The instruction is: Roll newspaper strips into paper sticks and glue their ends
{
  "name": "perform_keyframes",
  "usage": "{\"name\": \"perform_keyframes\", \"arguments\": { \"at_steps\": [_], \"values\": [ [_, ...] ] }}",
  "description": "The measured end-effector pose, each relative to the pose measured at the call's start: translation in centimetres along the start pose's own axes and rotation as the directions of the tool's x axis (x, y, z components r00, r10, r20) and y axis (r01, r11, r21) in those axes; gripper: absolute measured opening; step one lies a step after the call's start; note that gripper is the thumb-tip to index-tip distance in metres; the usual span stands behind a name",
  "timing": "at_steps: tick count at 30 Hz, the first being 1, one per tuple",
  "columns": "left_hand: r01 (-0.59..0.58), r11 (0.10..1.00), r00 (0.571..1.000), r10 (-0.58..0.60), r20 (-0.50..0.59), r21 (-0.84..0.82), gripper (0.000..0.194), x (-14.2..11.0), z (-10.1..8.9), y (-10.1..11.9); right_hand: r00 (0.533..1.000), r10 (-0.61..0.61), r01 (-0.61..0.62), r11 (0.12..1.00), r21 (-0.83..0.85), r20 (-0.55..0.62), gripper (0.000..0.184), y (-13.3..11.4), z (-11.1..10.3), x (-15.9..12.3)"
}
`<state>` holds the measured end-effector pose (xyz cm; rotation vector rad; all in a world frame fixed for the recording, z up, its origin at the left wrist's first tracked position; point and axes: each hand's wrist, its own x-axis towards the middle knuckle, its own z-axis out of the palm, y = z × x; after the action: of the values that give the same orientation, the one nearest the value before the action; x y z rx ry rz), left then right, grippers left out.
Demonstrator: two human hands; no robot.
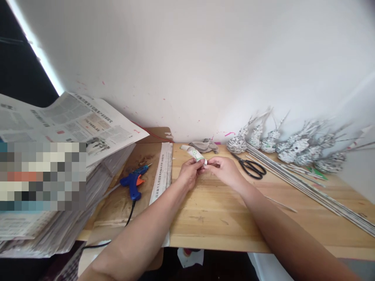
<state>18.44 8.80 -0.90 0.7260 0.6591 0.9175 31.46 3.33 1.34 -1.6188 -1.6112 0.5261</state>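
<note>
A white paper roll [193, 153] with a green printed mark slants over the wooden tabletop, its far end pointing up and to the left. My left hand [191, 171] is closed around its near end, thumb on top. At that same end my right hand [218, 168] pinches with thumb and fingertips; the exact grip is partly hidden. Behind the roll lies a crumpled grey cloth [206, 145]. Folded newspaper strips [162, 168] lie left of my hands, and black-handled scissors [252, 167] rest to the right.
A blue glue gun [133, 183] with a black cord lies on stained cardboard [117, 203]. Stacked newspapers [96, 187] rise at the left. Several woven paper gourd shapes [237, 144] stand along the wall. Long thin paper sticks [307, 190] stretch across the right side.
</note>
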Motion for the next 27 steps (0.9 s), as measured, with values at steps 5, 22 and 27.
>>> {"name": "perform_keyframes", "arguments": {
  "at_steps": [5,22,27],
  "values": [
    [-0.009,0.999,1.000,0.010,-0.017,0.047,0.021,0.3,-0.4,0.2,1.000,0.006,-0.004,0.996,-0.089,0.019,0.020,0.5,-0.2,0.2],
    [-0.433,0.765,0.892,0.289,0.348,0.477,0.030,2.7,0.2,9.5,0.948,-0.267,0.318,0.791,-0.522,0.173,0.022,0.8,0.5,0.0],
    [-0.440,0.486,0.893,0.322,0.314,0.755,0.035,7.7,2.1,6.0,0.910,-0.341,0.414,0.776,-0.476,0.236,0.017,1.0,1.3,0.1]
  ]
}}
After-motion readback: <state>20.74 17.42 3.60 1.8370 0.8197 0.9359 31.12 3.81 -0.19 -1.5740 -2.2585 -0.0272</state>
